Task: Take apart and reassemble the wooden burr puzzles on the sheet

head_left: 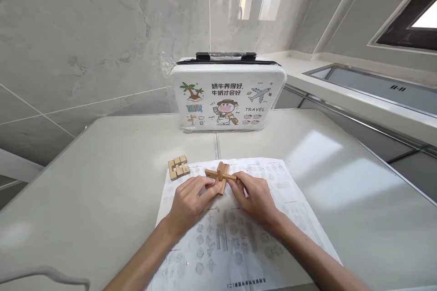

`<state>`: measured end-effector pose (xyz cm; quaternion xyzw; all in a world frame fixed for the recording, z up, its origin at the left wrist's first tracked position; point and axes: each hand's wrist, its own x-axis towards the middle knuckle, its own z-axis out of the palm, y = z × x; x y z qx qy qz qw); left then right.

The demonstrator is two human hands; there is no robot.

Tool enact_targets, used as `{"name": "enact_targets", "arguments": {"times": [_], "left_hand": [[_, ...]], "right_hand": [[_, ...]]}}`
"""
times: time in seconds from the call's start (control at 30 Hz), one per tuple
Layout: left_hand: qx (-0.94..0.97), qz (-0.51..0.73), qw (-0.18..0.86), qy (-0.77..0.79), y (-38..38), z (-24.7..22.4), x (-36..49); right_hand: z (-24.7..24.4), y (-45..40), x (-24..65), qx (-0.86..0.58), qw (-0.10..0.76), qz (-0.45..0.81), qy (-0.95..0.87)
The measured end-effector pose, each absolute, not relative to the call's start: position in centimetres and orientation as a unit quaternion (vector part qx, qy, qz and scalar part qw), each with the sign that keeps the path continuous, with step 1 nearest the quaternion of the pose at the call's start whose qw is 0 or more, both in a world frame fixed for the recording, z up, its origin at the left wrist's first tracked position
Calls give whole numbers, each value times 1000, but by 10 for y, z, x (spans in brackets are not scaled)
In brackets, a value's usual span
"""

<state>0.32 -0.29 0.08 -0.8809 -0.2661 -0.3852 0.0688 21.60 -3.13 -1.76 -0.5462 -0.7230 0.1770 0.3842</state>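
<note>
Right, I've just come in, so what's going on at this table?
A person is handling a small wooden cross above a printed sheet. The right hand pinches one end of a bar; the left hand is at the near left side, its grip partly hidden. A group of wooden blocks sits at the sheet's far left corner, and a white case stands upright farther back on the table.

A brown cross-shaped wooden piece (221,174) looks smooth, softly sheened; a paler, squarish wooden block piece (178,168), smooth too, sits at the far left corner of a matt white printed paper sheet (244,236). The white counter (102,186) is glossy. Near its far edge, a white rectangular plastic-looking case (205,72) wears shiny, crinkled clear film (166,63).
</note>
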Motion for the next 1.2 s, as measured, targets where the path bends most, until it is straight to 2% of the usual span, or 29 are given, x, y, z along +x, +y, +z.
{"name": "enact_targets", "arguments": {"times": [0.2, 0.33, 0.47, 0.53, 0.83, 1.2], "left_hand": [[-866, -408, 32, -286, -2, 2, 3], [-813, -429, -134, -371, -2, 4, 1], [-776, -352, -343, -396, -4, 11, -1], [-764, -316, -395, -401, -6, 16, 0], [-780, -339, -352, -390, -4, 18, -1], [-781, -325, -356, -397, -1, 17, -4]], "right_hand": [[-17, -30, 220, -539, 428, 220, -692], [-14, -31, 223, -512, 444, 252, -691], [-15, -34, 221, -457, 451, 271, -717], [-15, -35, 221, -434, 456, 274, -728], [-12, -34, 223, -411, 455, 284, -737], [-8, -32, 227, -396, 443, 317, -739]]}}
